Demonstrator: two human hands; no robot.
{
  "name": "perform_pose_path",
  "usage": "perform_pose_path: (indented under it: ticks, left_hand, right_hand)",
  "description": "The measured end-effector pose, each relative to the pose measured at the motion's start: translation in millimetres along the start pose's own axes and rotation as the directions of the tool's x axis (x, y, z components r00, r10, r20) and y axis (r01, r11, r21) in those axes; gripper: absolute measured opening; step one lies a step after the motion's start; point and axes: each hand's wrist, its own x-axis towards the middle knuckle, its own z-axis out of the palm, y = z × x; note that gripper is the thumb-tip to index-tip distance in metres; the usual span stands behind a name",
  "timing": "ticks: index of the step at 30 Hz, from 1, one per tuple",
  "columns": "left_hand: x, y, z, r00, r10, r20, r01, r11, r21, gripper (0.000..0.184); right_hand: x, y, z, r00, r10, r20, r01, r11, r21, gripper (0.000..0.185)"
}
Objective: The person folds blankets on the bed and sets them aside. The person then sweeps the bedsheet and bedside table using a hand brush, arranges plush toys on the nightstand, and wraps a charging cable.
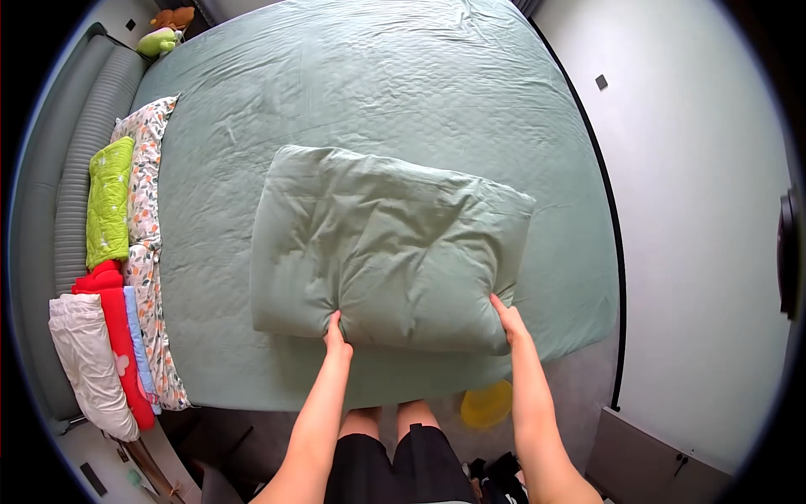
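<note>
A folded sage-green quilt (378, 244) lies on the bed, its near edge toward me. My left hand (337, 338) grips that near edge left of the middle, thumb on top and the other fingers hidden beneath. At the near right corner my right hand (509, 321) pinches the quilt in the same way, creasing the fabric around the thumb. Beneath it spreads a matching green fitted sheet (353, 76), wrinkled in places.
Along the padded headboard (84, 160) at left lie patterned pillows (147, 202), a lime-green folded quilt (109, 202), a red bundle (126, 361) and a white bundle (88, 361). Plush toys (159, 40) sit at the far corner. A yellow basin (487, 406) stands on the floor.
</note>
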Motion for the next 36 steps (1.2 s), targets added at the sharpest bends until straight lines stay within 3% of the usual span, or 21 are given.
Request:
perform_pose_path:
  ticks: [1, 5, 7, 9, 10, 11, 12, 13, 14, 15, 16, 19, 20, 21, 22, 23, 25, 27, 28, 30, 36]
  left_hand:
    - [-11, 19, 5, 0.992, 0.015, -0.127, -0.01, 0.999, 0.041, 0.051]
    - [-18, 115, -52, 0.952, 0.306, 0.024, -0.306, 0.945, 0.113, 0.042]
    - [-5, 158, -88, 0.845, 0.507, 0.17, -0.535, 0.808, 0.248, 0.045]
    - [24, 182, -123, 0.775, 0.619, 0.129, -0.611, 0.681, 0.403, 0.049]
    - [38, 188, -142, 0.778, 0.615, 0.129, -0.592, 0.648, 0.478, 0.061]
    - [48, 186, -158, 0.837, 0.538, 0.101, -0.512, 0.704, 0.492, 0.064]
    - [56, 183, -175, 0.889, 0.453, 0.07, -0.424, 0.753, 0.503, 0.068]
    - [63, 176, -191, 0.931, 0.364, 0.037, -0.331, 0.795, 0.508, 0.072]
    - [66, 165, -209, 0.952, 0.284, 0.115, -0.295, 0.752, 0.59, 0.077]
    - [87, 145, -234, 0.973, 0.208, 0.102, -0.227, 0.765, 0.602, 0.078]
    - [80, 128, -242, 0.989, 0.106, 0.103, -0.148, 0.765, 0.627, 0.078]
    - [45, 66, -249, 0.993, 0.011, 0.114, -0.069, 0.847, 0.527, 0.071]
    - [29, 52, -245, 0.995, -0.006, 0.1, -0.038, 0.9, 0.435, 0.07]
    - [25, 34, -247, 0.988, 0.085, 0.127, -0.126, 0.927, 0.353, 0.069]
    - [22, 22, -251, 0.983, 0.133, 0.131, -0.171, 0.92, 0.353, 0.071]
    - [20, 12, -252, 0.975, 0.18, 0.13, -0.215, 0.91, 0.353, 0.072]
    - [3, 10, -241, 0.975, 0.216, 0.06, -0.223, 0.904, 0.366, 0.075]
    - [-4, 13, -232, 0.976, 0.215, 0.03, -0.211, 0.904, 0.371, 0.075]
    - [-3, 17, -229, 0.978, 0.204, 0.034, -0.202, 0.908, 0.368, 0.075]
    - [-2, 25, -228, 0.985, 0.167, 0.052, -0.174, 0.906, 0.386, 0.07]
    - [-29, 50, -208, 0.99, 0.131, 0.049, -0.14, 0.913, 0.382, 0.052]
  right_hand:
    - [-37, -2, 14, 1.0, -0.021, 0.007, 0.02, 0.999, 0.039, 0.072]
    - [-101, 78, 63, 0.947, 0.175, 0.268, -0.187, 0.982, 0.017, 0.065]
    - [-120, 137, 96, 0.886, 0.229, 0.403, -0.182, 0.971, -0.153, 0.055]
    - [-137, 145, 121, 0.567, 0.618, 0.545, -0.088, 0.704, -0.705, 0.045]
    - [-136, 151, 130, 0.71, 0.379, 0.594, 0.238, 0.664, -0.708, 0.04]
    - [-133, 156, 139, 0.747, 0.106, 0.656, 0.526, 0.508, -0.682, 0.038]
    - [-133, 139, 149, 0.813, -0.077, 0.577, 0.403, 0.789, -0.463, 0.031]
    - [-126, 116, 158, 0.872, -0.243, 0.425, 0.361, 0.906, -0.223, 0.027]
    - [-113, 88, 161, 0.835, -0.467, 0.291, 0.526, 0.834, -0.17, 0.025]
    - [-105, 55, 164, 0.754, -0.645, 0.123, 0.654, 0.72, -0.234, 0.023]
    - [-84, 32, 166, 0.711, -0.703, -0.003, 0.683, 0.692, -0.232, 0.019]
    - [1, -14, 171, 0.508, -0.861, 0.008, 0.706, 0.411, -0.577, 0.051]
    - [28, -18, 173, 0.634, -0.77, 0.069, 0.659, 0.492, -0.569, 0.062]
    - [55, -24, 178, 0.74, -0.659, 0.135, 0.602, 0.559, -0.57, 0.073]
    - [79, -27, 181, 0.782, -0.58, 0.227, 0.589, 0.57, -0.572, 0.079]
    - [97, -26, 187, 0.84, -0.465, 0.281, 0.543, 0.697, -0.469, 0.074]
    - [137, -24, 198, 0.771, -0.43, 0.47, 0.628, 0.635, -0.451, 0.063]
    - [111, -27, 219, 0.811, -0.174, 0.558, 0.355, 0.905, -0.234, 0.057]
    - [91, -30, 231, 0.8, -0.042, 0.598, 0.161, 0.976, -0.146, 0.054]
    - [68, -26, 235, 0.765, 0.107, 0.635, -0.029, 0.991, -0.133, 0.054]
    - [31, -18, 231, 0.775, 0.15, 0.614, -0.073, 0.986, -0.149, 0.053]
